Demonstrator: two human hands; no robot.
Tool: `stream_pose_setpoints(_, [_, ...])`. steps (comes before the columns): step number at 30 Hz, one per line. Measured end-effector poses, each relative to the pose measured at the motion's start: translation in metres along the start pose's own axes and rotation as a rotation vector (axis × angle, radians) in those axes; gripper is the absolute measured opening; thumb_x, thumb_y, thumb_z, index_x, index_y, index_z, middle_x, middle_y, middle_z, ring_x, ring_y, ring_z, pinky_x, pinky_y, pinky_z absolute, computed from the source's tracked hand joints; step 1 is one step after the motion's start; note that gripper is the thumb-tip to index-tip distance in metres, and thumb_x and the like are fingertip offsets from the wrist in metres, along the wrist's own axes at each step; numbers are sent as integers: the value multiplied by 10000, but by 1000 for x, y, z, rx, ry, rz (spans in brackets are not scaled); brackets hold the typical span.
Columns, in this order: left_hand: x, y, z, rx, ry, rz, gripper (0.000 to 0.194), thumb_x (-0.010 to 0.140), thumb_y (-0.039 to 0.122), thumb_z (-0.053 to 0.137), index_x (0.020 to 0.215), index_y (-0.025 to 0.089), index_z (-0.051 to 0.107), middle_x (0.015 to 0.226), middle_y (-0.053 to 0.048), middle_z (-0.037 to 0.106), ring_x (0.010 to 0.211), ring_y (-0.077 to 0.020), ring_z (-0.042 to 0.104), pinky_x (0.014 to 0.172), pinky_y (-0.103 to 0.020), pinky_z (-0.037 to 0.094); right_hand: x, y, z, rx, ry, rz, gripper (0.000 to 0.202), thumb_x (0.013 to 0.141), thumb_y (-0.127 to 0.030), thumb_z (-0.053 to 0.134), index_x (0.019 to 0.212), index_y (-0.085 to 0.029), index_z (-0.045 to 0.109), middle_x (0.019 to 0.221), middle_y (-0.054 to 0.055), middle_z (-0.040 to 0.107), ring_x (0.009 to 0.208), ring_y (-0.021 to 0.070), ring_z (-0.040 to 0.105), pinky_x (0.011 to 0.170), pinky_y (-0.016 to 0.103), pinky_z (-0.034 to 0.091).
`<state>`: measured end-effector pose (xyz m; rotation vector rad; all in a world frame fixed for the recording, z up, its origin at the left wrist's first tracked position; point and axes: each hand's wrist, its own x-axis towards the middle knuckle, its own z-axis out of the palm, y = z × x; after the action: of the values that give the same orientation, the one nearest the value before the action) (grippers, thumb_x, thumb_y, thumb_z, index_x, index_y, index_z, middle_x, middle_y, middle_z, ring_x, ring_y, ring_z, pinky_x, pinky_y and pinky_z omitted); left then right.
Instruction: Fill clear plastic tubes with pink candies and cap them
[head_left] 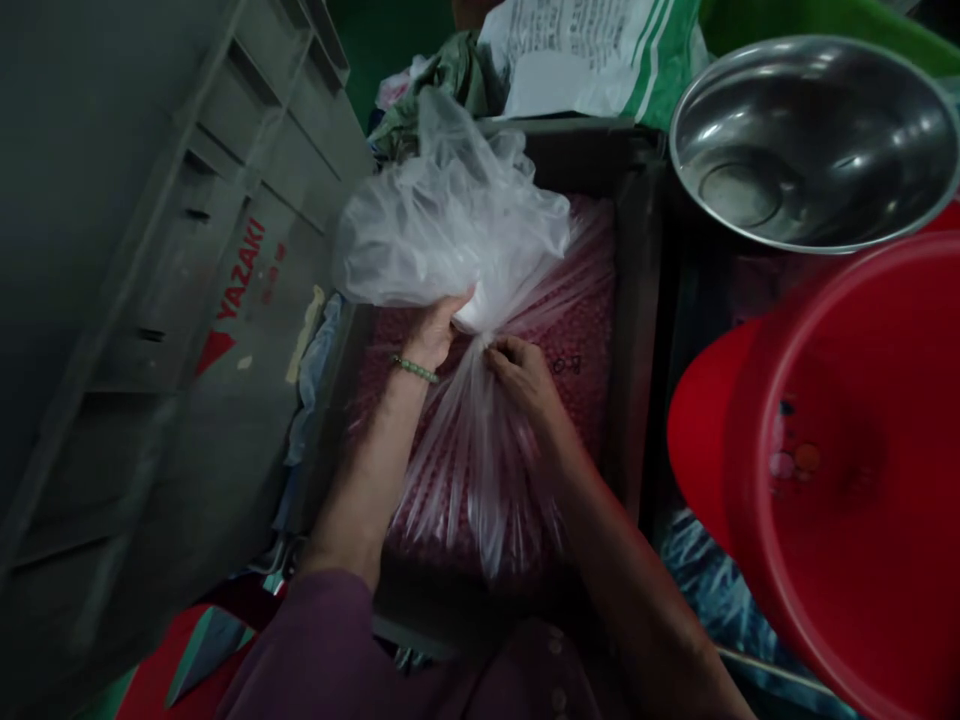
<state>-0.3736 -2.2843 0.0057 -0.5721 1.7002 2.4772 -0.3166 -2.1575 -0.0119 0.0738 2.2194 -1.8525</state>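
A large clear plastic bag (457,220) lies in a dark crate (637,330), with dark red granular contents (585,410) showing through it. Its neck is gathered into a tight bunch, and the loose top puffs out beyond. My left hand (442,328), with a green bead bracelet at the wrist, is closed on the gathered neck from the left. From the right, the fingers of my right hand (519,368) pinch the plastic just below the bunch.
A grey YAZAKI crate (277,230) stands tilted at the left. To the right are a steel bowl (817,150) and a big red tub (885,480). A printed white and green sack (585,60) lies behind the dark crate.
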Motion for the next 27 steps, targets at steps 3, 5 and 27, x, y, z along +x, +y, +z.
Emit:
stream_pose_setpoints(3, [3, 4, 0, -64, 71, -25, 279, 748, 278, 772, 971, 143, 675, 1163, -87, 711, 1259, -286, 597, 1078, -445, 488, -9, -1, -3, 121, -51, -19, 206, 822, -335, 531, 709, -172, 586, 626, -32, 536, 573, 107, 459, 561, 230, 368])
stream_pose_setpoints(5, [3, 5, 0, -99, 106, -58, 263, 780, 269, 750, 1002, 157, 666, 1212, -85, 694, 1250, -280, 608, 1069, -444, 503, -15, 0, -2, 228, 2, -17, 242, 834, -396, 533, 748, -177, 588, 633, -32, 525, 570, 108, 454, 547, 235, 362])
stream_pose_setpoints(27, [6, -3, 0, -144, 149, -74, 373, 760, 355, 799, 1082, 202, 687, 1066, -43, 750, 1061, -232, 703, 979, -361, 582, 7, 17, 1, -37, 370, -278, 147, 843, -287, 569, 745, -192, 622, 793, 18, 600, 786, 159, 549, 772, 294, 464])
